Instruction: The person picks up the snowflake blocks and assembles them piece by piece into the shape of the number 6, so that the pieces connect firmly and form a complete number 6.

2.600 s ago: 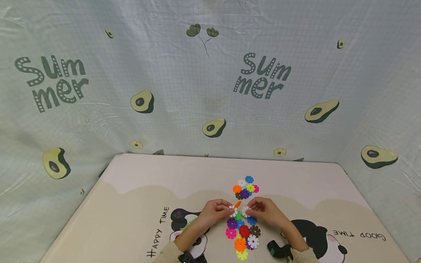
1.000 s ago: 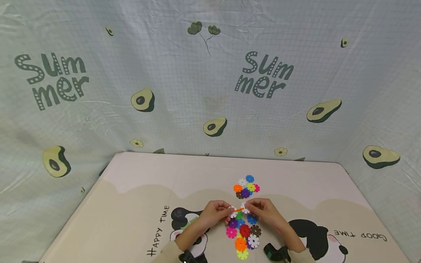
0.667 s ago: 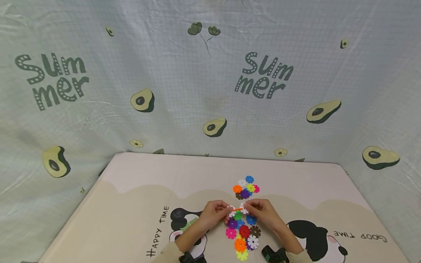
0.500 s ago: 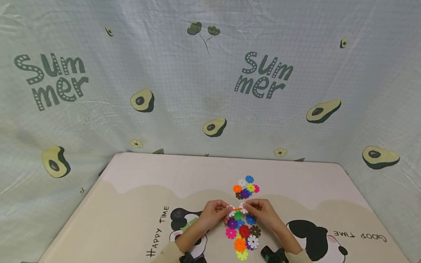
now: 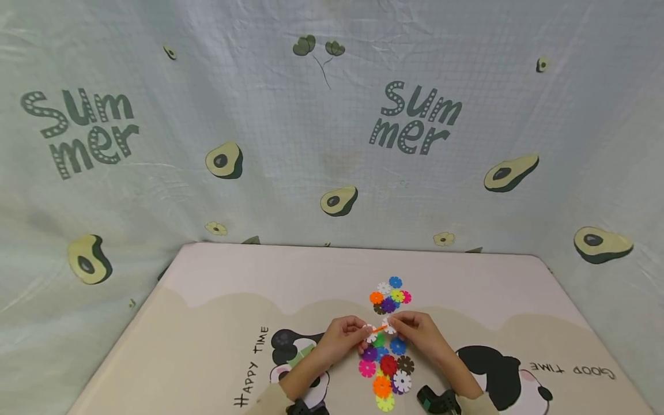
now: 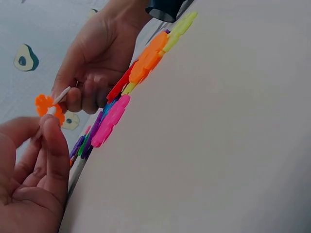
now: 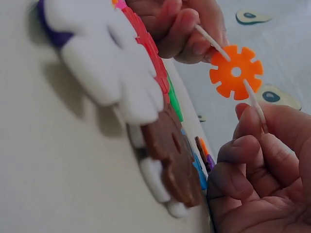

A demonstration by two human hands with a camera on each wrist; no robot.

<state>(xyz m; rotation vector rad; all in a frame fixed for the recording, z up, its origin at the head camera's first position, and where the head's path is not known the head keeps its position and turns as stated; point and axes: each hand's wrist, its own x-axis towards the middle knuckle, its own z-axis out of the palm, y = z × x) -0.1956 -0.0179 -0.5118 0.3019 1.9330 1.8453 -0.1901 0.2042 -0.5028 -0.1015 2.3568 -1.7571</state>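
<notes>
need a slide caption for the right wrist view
Left hand and right hand hold white discs edge-on against a slotted orange disc.

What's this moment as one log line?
left hand: pinches one white disc | right hand: pinches another white disc | orange disc: between, touching both

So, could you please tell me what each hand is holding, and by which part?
The left hand pinches one white disc, the right hand another white disc, each by the edge away from the orange disc between them.

Head view looks forward-down; close wrist views share the orange disc (image 7: 225,73).
</notes>
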